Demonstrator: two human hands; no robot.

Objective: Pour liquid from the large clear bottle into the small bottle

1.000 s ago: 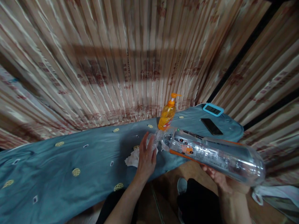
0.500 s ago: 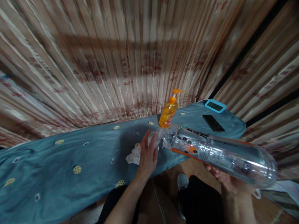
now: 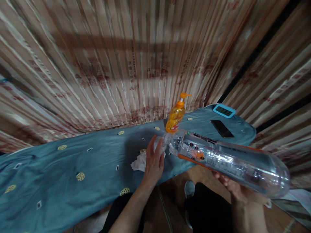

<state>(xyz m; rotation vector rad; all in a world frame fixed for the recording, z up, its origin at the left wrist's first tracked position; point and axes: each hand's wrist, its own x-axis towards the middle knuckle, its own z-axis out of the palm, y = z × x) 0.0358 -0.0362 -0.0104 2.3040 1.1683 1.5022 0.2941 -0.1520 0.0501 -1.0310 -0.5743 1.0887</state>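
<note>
A large clear plastic bottle (image 3: 230, 158) with an orange-edged label lies tilted in the air, its neck pointing left and its base nearer me on the right. My right hand (image 3: 233, 186) supports it from below near the base, fingers curled against its underside. My left hand (image 3: 154, 160) is wrapped round a small clear cup (image 3: 158, 144), partly hidden by the fingers. The bottle's mouth is at the cup's rim; whether they touch I cannot tell. Under and beside my left hand lies a crumpled white tissue (image 3: 139, 162).
An orange pump bottle (image 3: 175, 118) stands behind the bottle's neck on the blue-green cloth-covered surface (image 3: 97, 165). Farther right are a blue-framed digital clock (image 3: 224, 111) and a black phone (image 3: 222, 128). A pleated curtain (image 3: 116, 64) hangs close behind.
Almost nothing differs. The base of the large bottle and my right hand have shifted very slightly right and down; my left hand stays in place.
</note>
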